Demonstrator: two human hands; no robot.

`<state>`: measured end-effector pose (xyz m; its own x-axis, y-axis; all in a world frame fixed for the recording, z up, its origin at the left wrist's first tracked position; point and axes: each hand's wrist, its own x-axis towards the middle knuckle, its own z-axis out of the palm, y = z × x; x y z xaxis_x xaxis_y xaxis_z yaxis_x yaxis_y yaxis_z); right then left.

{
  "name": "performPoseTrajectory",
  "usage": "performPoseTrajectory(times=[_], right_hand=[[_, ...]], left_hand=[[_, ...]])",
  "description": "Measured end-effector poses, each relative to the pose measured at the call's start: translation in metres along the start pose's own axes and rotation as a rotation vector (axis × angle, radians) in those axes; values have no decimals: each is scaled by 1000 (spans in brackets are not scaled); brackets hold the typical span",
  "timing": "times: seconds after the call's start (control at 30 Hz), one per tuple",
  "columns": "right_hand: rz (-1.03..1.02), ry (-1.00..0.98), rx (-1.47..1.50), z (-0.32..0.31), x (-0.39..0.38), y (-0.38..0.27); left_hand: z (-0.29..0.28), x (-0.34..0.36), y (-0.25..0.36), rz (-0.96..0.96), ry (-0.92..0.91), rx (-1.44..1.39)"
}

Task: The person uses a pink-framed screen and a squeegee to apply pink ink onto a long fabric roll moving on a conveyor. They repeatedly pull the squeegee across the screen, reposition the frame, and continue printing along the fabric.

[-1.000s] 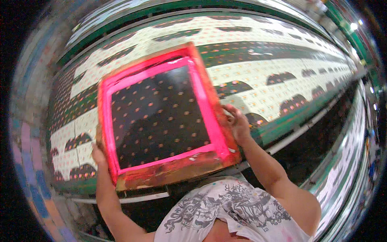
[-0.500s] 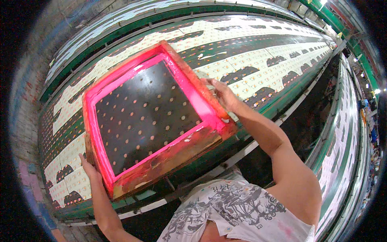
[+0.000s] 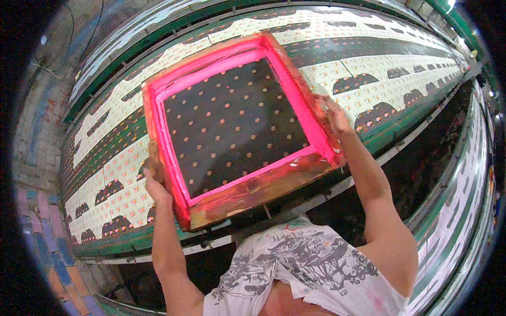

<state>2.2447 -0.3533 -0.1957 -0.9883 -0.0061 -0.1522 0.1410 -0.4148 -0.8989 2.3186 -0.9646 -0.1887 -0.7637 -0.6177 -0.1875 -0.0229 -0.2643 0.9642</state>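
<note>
A wooden screen-printing frame (image 3: 240, 203) with bright pink ink around its inner edges is in front of me, over the long printing table. Its dark mesh (image 3: 237, 124) shows rows of small pale dots. My left hand (image 3: 157, 181) is closed on the frame's left side, by a short wooden piece; some of its fingers are hidden. On the opposite side, my right hand (image 3: 336, 117) grips the right edge, fingertips over the rim. White printed fabric pieces (image 3: 124, 167) with small flower motifs lie around the frame.
The green-edged table (image 3: 118, 243) runs away to the far right, with a rail along its near side. Another table with printed pieces (image 3: 448, 231) stands at right, across a dark gap. A brick wall (image 3: 37, 152) rises at left.
The view has shifted, so the frame and table both appear farther right and higher. My left hand now sits a little higher on the frame's side. Both hands stay on the frame.
</note>
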Motion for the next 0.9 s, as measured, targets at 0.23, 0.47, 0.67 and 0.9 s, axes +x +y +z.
performPoseTrajectory(times=[0.23, 0.47, 0.67, 0.9], right_hand=[[-113, -17, -3, -130, 18, -11], [-174, 26, -101, -188, 21, -16], [-135, -93, 34, -213, 22, -20], [-168, 38, -530, -202, 4, -32]], left_hand=[[85, -65, -48, 6, 51, -25], [119, -81, -69, 50, 24, 35], [115, -78, -90, 155, 18, 178], [138, -83, -101, 179, 29, 280]])
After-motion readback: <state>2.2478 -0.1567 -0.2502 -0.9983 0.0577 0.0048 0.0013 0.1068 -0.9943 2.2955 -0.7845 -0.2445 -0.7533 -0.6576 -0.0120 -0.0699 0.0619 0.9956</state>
